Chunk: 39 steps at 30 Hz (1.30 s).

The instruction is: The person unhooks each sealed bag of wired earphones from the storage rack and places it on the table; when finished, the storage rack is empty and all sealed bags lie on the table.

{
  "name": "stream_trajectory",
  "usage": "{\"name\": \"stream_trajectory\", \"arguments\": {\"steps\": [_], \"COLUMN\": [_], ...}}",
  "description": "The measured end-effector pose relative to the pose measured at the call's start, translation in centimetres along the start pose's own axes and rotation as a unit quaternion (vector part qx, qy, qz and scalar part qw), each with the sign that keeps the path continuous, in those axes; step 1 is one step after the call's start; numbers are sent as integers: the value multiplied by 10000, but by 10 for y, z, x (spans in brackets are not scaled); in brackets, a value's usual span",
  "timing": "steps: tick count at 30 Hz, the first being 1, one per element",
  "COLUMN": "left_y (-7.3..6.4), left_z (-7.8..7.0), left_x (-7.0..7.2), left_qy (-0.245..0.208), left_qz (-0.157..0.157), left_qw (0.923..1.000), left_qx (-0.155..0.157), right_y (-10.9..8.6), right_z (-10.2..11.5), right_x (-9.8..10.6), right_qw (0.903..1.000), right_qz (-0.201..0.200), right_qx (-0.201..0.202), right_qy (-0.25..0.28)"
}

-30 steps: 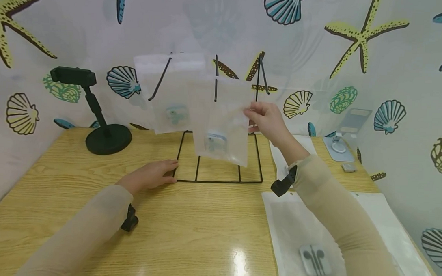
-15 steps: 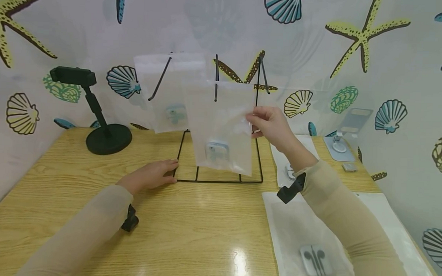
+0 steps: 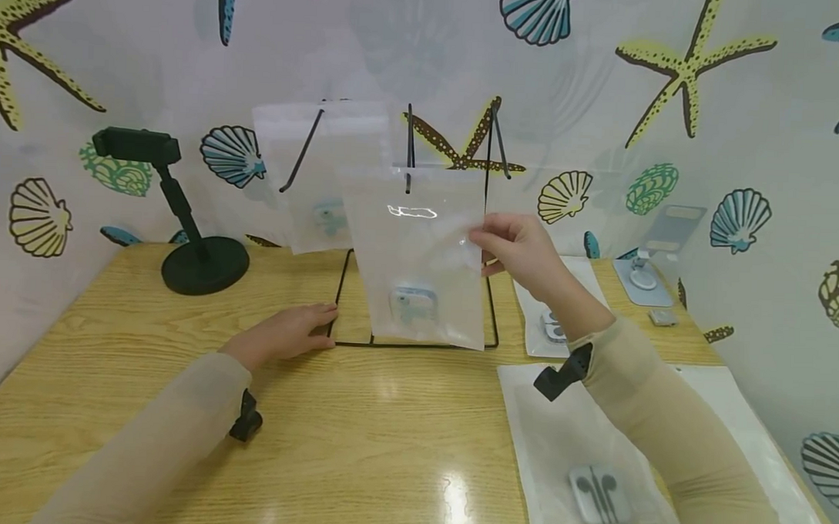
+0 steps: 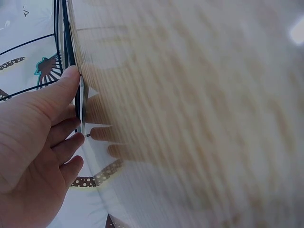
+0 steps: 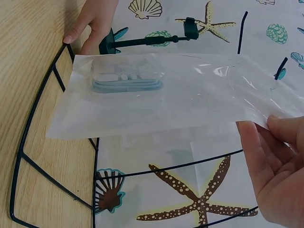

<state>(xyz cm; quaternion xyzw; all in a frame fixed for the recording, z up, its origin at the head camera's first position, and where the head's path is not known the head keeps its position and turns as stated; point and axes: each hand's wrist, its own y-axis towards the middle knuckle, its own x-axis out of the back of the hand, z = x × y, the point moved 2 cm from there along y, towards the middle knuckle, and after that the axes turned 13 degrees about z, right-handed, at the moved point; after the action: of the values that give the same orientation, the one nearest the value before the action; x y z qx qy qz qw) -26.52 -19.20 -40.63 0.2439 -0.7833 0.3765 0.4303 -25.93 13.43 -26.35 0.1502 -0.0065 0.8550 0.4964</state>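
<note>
My right hand (image 3: 520,254) pinches the right edge of a translucent plastic bag (image 3: 434,239) between thumb and fingers. Low in the bag sits a small clear case (image 5: 126,76) with pale blue contents. The tip of the rack's middle hook (image 3: 407,183) shows in front of the bag's top part. My left hand (image 3: 285,334) touches the front left corner of the black wire rack's base (image 3: 416,346), fingers fairly straight. In the left wrist view its thumb lies against the wire. Another translucent bag (image 3: 306,135) hangs on the left hook (image 3: 302,151).
On the table's right lie a large bag with white earphones (image 3: 600,496) and a smaller bag (image 3: 539,297) behind it. A pale blue folding stand (image 3: 644,281) and a small grey piece (image 3: 663,317) sit farther right. A dark green stand (image 3: 205,265) occupies the back left.
My right hand has drawn the bag forward, so it sits lower in view and its top is nearer the middle hook's tip. The left hand has stayed put.
</note>
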Motion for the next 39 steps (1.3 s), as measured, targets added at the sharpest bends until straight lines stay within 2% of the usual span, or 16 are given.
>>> {"name": "stream_trajectory", "arguments": {"steps": [11, 25, 33, 39], "left_y": [0, 0, 0, 0], "left_z": [1, 2, 1, 1], "left_x": [-1, -1, -1, 0], "left_qy": [29, 29, 122, 41], "left_qz": [-50, -76, -98, -70], "left_qw": [10000, 9999, 9998, 9999], "left_qx": [-48, -75, -120, -99], "right_y": [-10, -26, -38, -48], "right_z": [3, 10, 6, -1], "right_x": [-2, -7, -9, -11], "right_qw": [9998, 9984, 9980, 9984], "right_qz": [133, 398, 506, 554], "right_qx": [15, 277, 205, 65], "right_qy": [-163, -285, -317, -108]}}
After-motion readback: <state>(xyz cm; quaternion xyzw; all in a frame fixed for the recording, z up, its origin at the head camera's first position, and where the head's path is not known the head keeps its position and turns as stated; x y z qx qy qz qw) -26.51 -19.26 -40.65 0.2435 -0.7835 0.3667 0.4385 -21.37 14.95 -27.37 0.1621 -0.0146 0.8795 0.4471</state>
